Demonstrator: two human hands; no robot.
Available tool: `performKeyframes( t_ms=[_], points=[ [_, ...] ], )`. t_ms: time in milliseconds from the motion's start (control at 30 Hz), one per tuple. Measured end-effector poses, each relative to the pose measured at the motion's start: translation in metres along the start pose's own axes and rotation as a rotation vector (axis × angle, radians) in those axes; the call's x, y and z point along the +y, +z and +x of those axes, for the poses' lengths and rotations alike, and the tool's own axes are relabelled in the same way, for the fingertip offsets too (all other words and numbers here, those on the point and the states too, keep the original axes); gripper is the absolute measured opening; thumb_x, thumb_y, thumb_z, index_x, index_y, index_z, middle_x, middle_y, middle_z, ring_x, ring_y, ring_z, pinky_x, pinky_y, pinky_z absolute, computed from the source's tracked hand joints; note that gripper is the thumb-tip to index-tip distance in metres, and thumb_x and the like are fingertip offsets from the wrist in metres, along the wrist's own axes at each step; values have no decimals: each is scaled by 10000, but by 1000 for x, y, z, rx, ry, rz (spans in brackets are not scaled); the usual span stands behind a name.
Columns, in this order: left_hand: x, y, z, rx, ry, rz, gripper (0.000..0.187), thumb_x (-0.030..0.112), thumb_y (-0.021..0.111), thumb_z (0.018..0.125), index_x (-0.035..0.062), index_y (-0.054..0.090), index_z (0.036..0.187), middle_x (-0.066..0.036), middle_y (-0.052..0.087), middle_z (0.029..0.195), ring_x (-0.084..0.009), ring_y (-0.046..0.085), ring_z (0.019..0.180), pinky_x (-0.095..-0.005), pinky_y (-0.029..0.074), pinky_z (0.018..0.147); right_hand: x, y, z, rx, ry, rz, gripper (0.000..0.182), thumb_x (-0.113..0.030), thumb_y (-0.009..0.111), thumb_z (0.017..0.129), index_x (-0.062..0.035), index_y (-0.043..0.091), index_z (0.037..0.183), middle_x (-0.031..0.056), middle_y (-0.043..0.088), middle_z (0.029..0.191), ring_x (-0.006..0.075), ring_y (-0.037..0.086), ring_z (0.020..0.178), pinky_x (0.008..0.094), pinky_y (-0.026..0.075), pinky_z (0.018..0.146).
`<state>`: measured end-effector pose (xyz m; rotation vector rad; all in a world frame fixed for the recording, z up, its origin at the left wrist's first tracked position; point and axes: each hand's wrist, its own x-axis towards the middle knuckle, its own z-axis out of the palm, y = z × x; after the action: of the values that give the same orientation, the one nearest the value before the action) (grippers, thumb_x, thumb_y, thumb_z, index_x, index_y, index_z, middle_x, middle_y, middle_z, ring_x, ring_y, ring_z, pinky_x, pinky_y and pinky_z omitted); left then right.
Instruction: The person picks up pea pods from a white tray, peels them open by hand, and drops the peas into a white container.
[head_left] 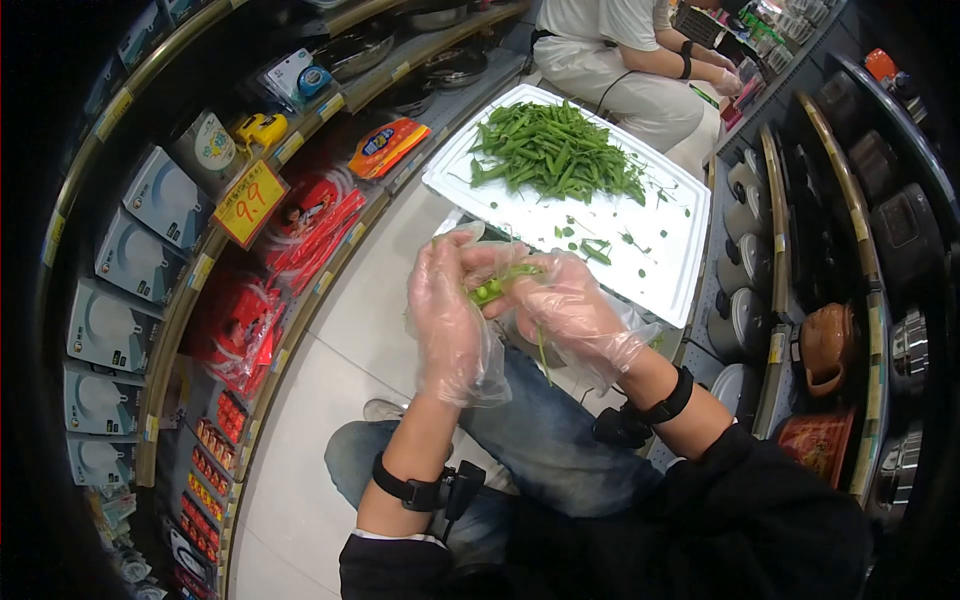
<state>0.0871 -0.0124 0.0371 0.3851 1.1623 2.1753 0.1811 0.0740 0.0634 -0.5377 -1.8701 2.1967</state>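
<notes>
From the head camera, looking down between two shop shelves: the person sits with knees in jeans, both hands in thin clear plastic gloves raised over the lap. The left hand (447,318) and the right hand (572,312) meet on one green bean pod (497,287), which lies crosswise between them, just in front of the near edge of the white tray (660,262). The grip of each hand is closed on the pod: left fingers pinch one end, right fingers wrap the other, so the pod is braced from both sides (the hold one would use to snap or string it, judging by the thin green strand (543,355) hanging below the right palm). Black wrist straps with small devices sit on both forearms.

The tray rests low in the aisle ahead of the knees, within easy reach, and carries a heap of green bean pods (555,150) at its far half; loose green scraps (596,249) dot the near half. Beyond the tray another person in light clothing (620,60) sits facing it, hands near the shelf on the right.

To the left, shelves hold red packets (315,215) and a yellow price tag (250,200); to the right, cookware, with a brown clay pot (825,345).
</notes>
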Motion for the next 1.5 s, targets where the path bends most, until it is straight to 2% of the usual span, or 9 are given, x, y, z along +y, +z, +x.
performKeyframes(
  t_ms=[200,267,367,500,667,1000,1200,1300,1500],
  points=[
    [-24,-15,12,29,-175,-313,278,293,416,971,28,481,1024,-168,613,974,-288,594,1034,-357,509,861,28,6,20,155,-190,-274,206,-137,540,873,8,636,984,82,637,781,113,593,675,285,460,601],
    [-25,-16,14,-27,-240,-419,244,261,408,953,35,496,980,-161,619,1013,-288,550,1107,-401,431,977,20,14,15,262,-266,-563,175,-82,556,863,44,622,966,115,667,950,154,608,737,284,479,644],
    [-31,-21,16,-92,-275,-413,247,237,376,940,33,514,952,-154,620,1048,-292,536,1115,-416,408,1006,29,20,17,280,-456,-702,159,-59,558,830,65,591,922,186,650,817,229,601,676,320,476,638],
    [-30,-23,17,-53,-284,-577,277,234,360,934,18,532,961,-154,619,1054,-303,538,1106,-427,393,1022,18,24,8,215,-310,-706,149,-38,549,801,67,586,902,239,611,797,332,593,686,361,477,637],
    [-36,-23,17,-148,-287,-572,279,228,369,929,11,542,905,-141,607,1037,-313,527,1124,-444,390,1026,25,25,12,274,-562,-800,217,-37,545,808,70,565,996,264,601,869,423,588,759,423,482,668],
    [-37,-30,15,-267,-263,-676,215,160,389,903,11,544,892,-139,595,1019,-275,549,1051,-432,427,991,23,19,18,255,-540,-903,215,-56,585,800,44,618,988,245,602,835,374,610,760,381,499,673],
    [-36,-30,18,-198,-445,-648,176,103,400,871,6,511,967,-153,589,1040,-248,579,976,-372,459,920,9,2,14,259,-244,-772,132,-71,661,723,22,616,807,144,636,755,189,608,689,303,477,656],
    [-37,-25,18,-207,-426,-569,200,83,399,853,9,508,1004,-136,590,1054,-248,583,980,-362,462,915,2,1,10,170,-322,-760,146,-45,616,713,58,605,817,224,632,834,319,631,761,353,492,704],
    [-40,-31,22,-218,-465,-617,263,32,402,834,21,487,1083,-111,555,1179,-251,567,1052,-348,463,919,-8,-11,9,84,-129,-817,182,-31,597,714,32,621,883,213,650,1001,291,638,903,350,482,813]
  ],
)
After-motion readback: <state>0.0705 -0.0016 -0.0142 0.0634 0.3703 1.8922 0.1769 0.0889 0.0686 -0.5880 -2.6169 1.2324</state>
